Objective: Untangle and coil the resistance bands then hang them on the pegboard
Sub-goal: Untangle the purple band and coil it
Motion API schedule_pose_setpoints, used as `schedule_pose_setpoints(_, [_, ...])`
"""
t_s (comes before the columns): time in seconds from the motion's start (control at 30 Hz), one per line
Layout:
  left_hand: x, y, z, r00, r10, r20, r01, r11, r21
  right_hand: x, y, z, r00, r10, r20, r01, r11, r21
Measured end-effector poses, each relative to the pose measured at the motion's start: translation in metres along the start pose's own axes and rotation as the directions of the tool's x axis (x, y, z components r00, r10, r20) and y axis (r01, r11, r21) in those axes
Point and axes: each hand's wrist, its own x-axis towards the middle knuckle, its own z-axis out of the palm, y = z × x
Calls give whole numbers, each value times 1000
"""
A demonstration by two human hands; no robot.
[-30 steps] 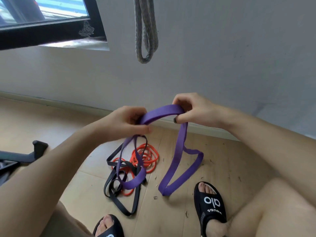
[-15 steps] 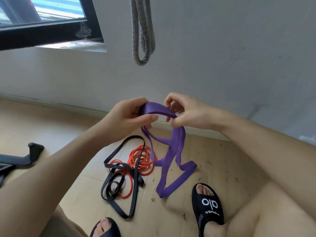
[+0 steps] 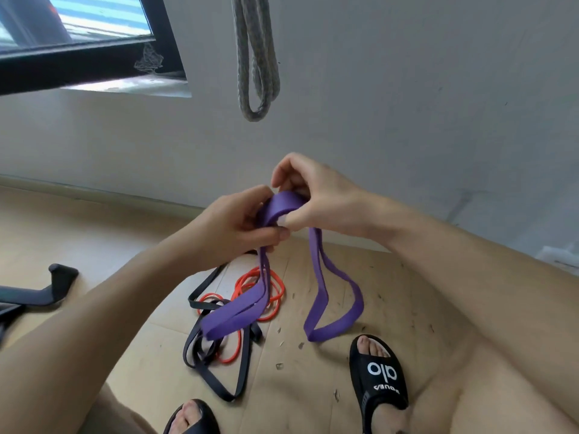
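1. Wide flat purple rubber resistance band (image 3: 283, 204): held up in front of the grey wall (image 3: 407, 89), above the floor pile; its top fold is bunched between both hands, with one doubled loop hanging below the left hand and one below the right.
2. Risk, judged: the two hanging loops could cross or twist as they are gathered, leaving a lopsided coil. The loop under the left hand dangles close over the pile and could snag it and drag it along.
3. Risk, judged: the grip sits only on the top fold, so a slackened pinch would let the folds spring apart and drop.
4. Left hand (image 3: 238, 227): raised at mid-height, fingers and thumb curled round the gathered strands, clamped on the purple band.
5. Right hand (image 3: 313, 195): touching the left hand, thumb and fingers pinching the top fold of the band, wrist bent inward.
6. Thin black flat band (image 3: 219, 364) and thin orange tube band (image 3: 272, 292): tangled together on the wooden floor (image 3: 94, 230), below the purple band.
7. Grey woven band (image 3: 257, 57): hanging on the wall above the purple band; its peg is out of view.
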Motion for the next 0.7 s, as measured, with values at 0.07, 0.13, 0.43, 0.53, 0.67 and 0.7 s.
schedule_pose_setpoints(0.07, [-1,0,-7,1000,11,3,-11,998,60,-2,3,-9,999,39,30,-38,999,-30])
schedule_pose_setpoints(0.13, [-3,2,-10,1000,24,10,-25,996,91,-4,9,-13,993,82,81,-74,992,-100])
schedule_pose_setpoints(0.43, [-5,-8,-10,990,-86,116,83,996,24,-9,15,-15,978,190,86,-181,978,-108])
schedule_pose_setpoints(0.53, [-5,-11,-5,981,-99,167,93,995,45,-8,9,-11,991,137,15,-136,991,-10])
schedule_pose_setpoints(0.67, [-3,-3,0,999,2,49,-3,1000,28,-10,-2,-2,998,43,42,-42,999,-15])
schedule_pose_setpoints(0.7, [-2,-2,-1,1000,3,16,-3,999,34,-10,-2,-3,998,41,49,-39,998,-40])
